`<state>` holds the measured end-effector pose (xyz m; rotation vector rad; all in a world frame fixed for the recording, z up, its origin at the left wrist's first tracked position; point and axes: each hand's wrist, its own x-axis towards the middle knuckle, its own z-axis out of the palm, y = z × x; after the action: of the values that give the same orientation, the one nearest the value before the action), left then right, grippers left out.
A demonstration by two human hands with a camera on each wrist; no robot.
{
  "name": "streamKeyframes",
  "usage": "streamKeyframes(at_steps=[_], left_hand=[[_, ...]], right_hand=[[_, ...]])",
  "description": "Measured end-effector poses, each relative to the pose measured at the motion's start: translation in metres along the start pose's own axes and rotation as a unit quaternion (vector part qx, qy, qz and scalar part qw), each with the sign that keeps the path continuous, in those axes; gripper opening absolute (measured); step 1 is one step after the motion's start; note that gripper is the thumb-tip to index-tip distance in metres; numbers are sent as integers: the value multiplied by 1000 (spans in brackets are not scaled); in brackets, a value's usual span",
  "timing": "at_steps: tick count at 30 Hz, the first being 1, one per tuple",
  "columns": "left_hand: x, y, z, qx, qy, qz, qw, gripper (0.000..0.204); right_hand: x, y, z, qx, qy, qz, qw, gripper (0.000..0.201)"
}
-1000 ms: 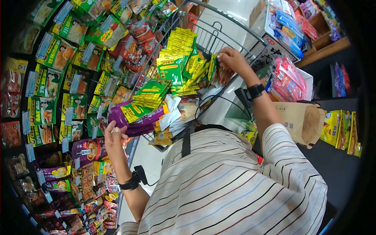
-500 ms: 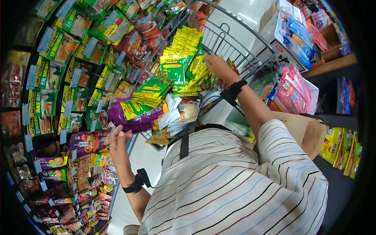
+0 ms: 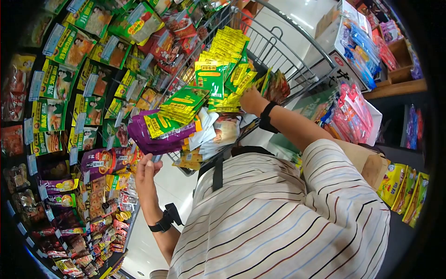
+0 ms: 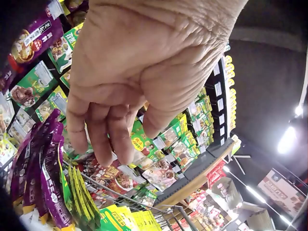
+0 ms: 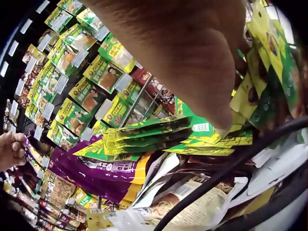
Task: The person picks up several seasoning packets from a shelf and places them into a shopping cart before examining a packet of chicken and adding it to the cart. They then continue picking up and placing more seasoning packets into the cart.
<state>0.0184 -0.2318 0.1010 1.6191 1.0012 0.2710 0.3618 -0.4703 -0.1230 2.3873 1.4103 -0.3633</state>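
A shopping cart [image 3: 297, 69] holds fanned green-and-yellow packets [image 3: 209, 80], with purple packets [image 3: 151, 132] nearer the body. My right hand [image 3: 252, 101] pinches at the near right edge of the green-and-yellow pile. In the right wrist view the thumb of that hand [image 5: 187, 62] lies on green-and-yellow packets [image 5: 211, 143]; the other fingertips are mostly hidden. My left hand [image 3: 147, 181] hangs just below the purple packets, touching nothing, its fingers loosely bent. The left wrist view shows this hand [image 4: 139, 72] empty, above the purple packets [image 4: 48, 178].
A shelf wall of hanging packets [image 3: 55, 88] runs along the left. Pink bags [image 3: 350, 114] in a white box, a brown paper bag [image 3: 367, 162] and yellow bags [image 3: 392, 181] stand on the right. Dark packets [image 3: 278, 86] lean at the cart's right side.
My right hand has moved left and toward the body, from the dark packets at the cart's right side to the green-and-yellow pile. My left hand has drifted slightly down and right.
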Motion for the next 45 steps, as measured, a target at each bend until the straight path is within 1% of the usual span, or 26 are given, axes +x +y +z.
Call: streamKeyframes(at_steps=[5,11,14,17,20,23,26,30,32,35,38,41,44,45], left_hand=[[1,1,3,0,-7,-13,1000,38],[4,-2,1,-5,-19,-12,1000,39],[2,1,2,7,-16,-22,1000,39],[3,-2,1,5,-17,-23,1000,39],[5,-2,2,4,-22,-26,999,40],[7,-2,3,4,-34,-31,999,41],[7,-2,4,6,-36,-33,999,42],[7,-4,4,3,-41,-31,999,42],[7,-2,6,3,-45,-29,999,41],[7,0,9,8,-48,-42,998,41],[7,6,12,13,-55,-31,998,40],[7,4,13,8,-62,-22,998,39],[6,4,14,10,-66,-26,997,38],[5,4,15,14,-69,-28,997,38]], right_hand=[[-1,0,7,41,-34,4,999,38],[-11,-2,-11,99,-35,23,994,42],[-13,-14,4,91,23,14,996,43],[-22,-23,-7,107,22,-12,994,43],[-28,-25,-5,137,40,-12,990,42],[-30,-24,-3,130,39,-16,991,40],[-28,-25,-15,168,36,-8,985,38],[-40,-19,-33,192,76,29,978,35],[-46,-14,-30,193,95,45,976,34],[-47,-7,-23,214,54,57,974,31],[-53,-6,-22,213,75,60,972,29],[-59,-3,-13,197,53,57,977,28],[-56,-2,13,139,103,38,984,21],[-54,-1,16,143,116,39,982,19]])
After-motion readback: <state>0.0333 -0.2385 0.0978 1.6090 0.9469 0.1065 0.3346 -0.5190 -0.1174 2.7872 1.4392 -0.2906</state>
